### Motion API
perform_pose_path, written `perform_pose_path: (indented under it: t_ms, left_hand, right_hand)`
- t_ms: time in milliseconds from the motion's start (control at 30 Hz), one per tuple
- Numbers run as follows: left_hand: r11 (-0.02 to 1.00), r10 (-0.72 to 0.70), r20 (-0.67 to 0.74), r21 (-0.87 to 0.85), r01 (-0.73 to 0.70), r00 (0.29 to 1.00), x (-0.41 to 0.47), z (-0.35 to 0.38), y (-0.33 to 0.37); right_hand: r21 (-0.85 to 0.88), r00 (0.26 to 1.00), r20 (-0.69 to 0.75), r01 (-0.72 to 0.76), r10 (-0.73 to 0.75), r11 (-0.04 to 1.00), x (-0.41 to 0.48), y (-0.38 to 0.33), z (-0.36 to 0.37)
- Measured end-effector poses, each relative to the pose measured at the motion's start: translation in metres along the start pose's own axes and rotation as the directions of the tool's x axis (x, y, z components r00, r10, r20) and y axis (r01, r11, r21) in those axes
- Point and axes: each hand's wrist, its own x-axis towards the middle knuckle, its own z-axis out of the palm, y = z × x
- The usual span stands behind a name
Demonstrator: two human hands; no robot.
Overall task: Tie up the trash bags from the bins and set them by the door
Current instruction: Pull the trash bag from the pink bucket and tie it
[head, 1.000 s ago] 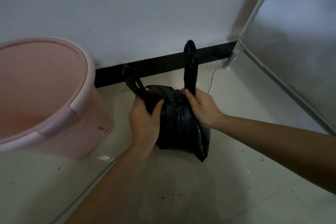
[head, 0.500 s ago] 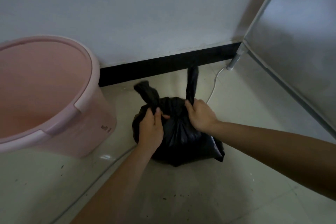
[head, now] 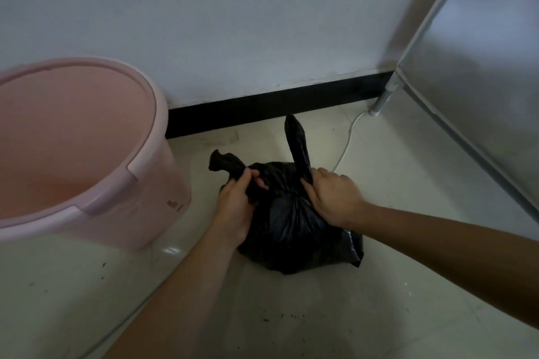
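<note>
Bag: black trash bag (head: 294, 230) sits on the pale floor (head: 320, 315), near the black baseboard (head: 262, 109), between the pink bin (head: 87, 154) and a grey cabinet (head: 481, 81).
Left hand: left hand (head: 236, 207) is closed round the bag's left ear (head: 226, 163), which points left.
Right hand: right hand (head: 335, 198) grips the base of the right ear (head: 297, 143), which stands upright.
Knot: gathered neck between the hands; whether knotted, cannot tell.
Cord: white cord (head: 347, 140) lies on the floor behind the bag.
</note>
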Motion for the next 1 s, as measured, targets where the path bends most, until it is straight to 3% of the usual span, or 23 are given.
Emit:
perform_pose_path:
  t_ms: [200, 367, 433, 500, 600, 667, 767, 867, 1000]
  left_hand:
    - [0.988, 0.145, 0.067, -0.068, -0.14, 0.987, -0.003, 0.014, 0.03]
    - [0.936, 0.351, -0.001, -0.024, -0.351, 0.936, 0.001, 0.017, 0.041]
    - [0.93, 0.365, 0.017, -0.048, -0.364, 0.931, -0.001, 0.021, 0.048]
    - [0.945, 0.327, 0.057, -0.018, -0.326, 0.943, -0.003, 0.025, 0.053]
    - [0.961, 0.162, 0.186, 0.192, -0.197, 0.969, -0.003, 0.019, 0.055]
    - [0.936, 0.024, 0.309, 0.328, -0.13, 0.951, -0.004, 0.009, 0.056]
    - [0.904, -0.138, 0.412, 0.424, -0.055, 0.901, -0.005, -0.005, 0.062]
    - [0.85, -0.18, 0.457, 0.518, -0.096, 0.871, -0.008, -0.006, 0.065]
    - [0.819, -0.163, 0.324, 0.571, -0.056, 0.932, -0.008, -0.008, 0.06]
  right_hand:
    - [0.022, 0.963, -0.218, 0.167, -0.158, 0.986, 0.01, 0.0, -0.009]
    - [0.335, 0.937, -0.311, 0.263, -0.157, 0.905, 0.016, -0.012, -0.029]
    - [0.394, 0.936, -0.316, 0.278, -0.155, 0.876, 0.017, -0.019, -0.039]
    - [0.401, 0.944, -0.26, 0.296, -0.202, 0.867, 0.018, -0.021, -0.044]
    - [0.269, 0.934, -0.036, 0.352, -0.356, 0.896, 0.022, -0.019, -0.044]
    - [0.191, 0.92, 0.127, 0.344, -0.371, 0.919, 0.025, -0.019, -0.046]
    - [0.118, 0.896, 0.251, 0.348, -0.367, 0.93, 0.028, -0.021, -0.054]
    - [0.051, 0.865, 0.346, 0.37, -0.364, 0.928, 0.031, -0.026, -0.058]
    - [0.148, 0.84, 0.382, 0.355, -0.385, 0.923, 0.035, -0.036, -0.059]
